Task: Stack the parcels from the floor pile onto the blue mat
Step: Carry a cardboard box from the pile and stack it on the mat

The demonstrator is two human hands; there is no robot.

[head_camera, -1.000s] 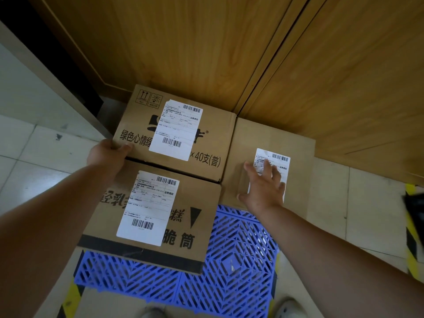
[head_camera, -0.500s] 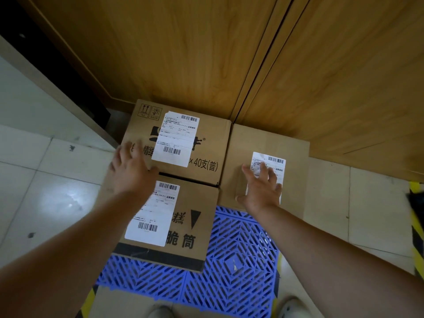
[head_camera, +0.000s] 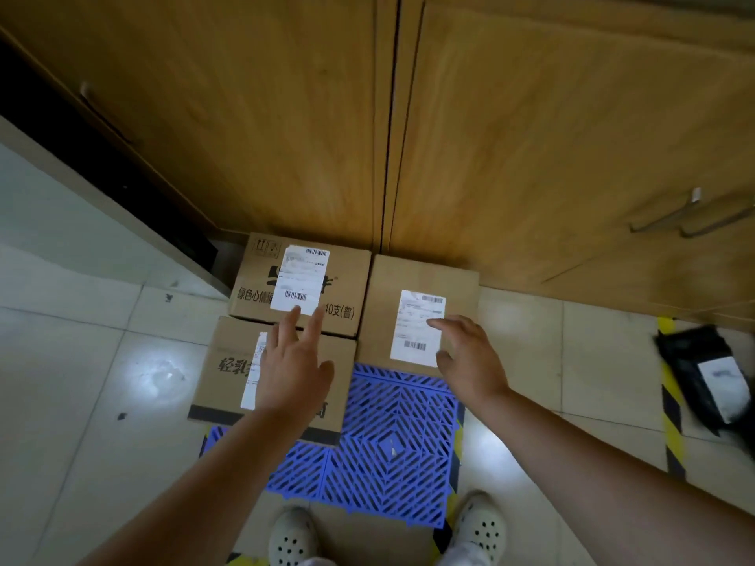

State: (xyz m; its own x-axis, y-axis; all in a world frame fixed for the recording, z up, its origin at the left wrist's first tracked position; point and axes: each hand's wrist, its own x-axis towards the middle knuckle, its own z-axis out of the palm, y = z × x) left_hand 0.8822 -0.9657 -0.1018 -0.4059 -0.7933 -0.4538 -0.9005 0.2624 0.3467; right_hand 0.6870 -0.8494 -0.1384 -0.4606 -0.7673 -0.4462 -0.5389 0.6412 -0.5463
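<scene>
Both hands spread flat, gripping nothing — left hand (head_camera: 292,367) over the near-left parcel (head_camera: 228,369), right hand (head_camera: 470,355) over the right parcel (head_camera: 421,316); blue mat (head_camera: 392,443) at lower centre.

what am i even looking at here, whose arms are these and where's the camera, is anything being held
The camera sits on a person's head and looks down, so the two arms reaching in from the bottom are the wearer's own, and the white shoes are their feet.

On the tiled floor lies a blue mat, against wooden cupboard doors. Three cardboard boxes with white labels sit on it: a rear box, a front box and a right box. A black parcel lies off on the floor to the right.

Nothing is held. The left hand is above the front box with fingers spread; the right hand is open over the right box. Whether either touches cardboard is unclear.
</scene>
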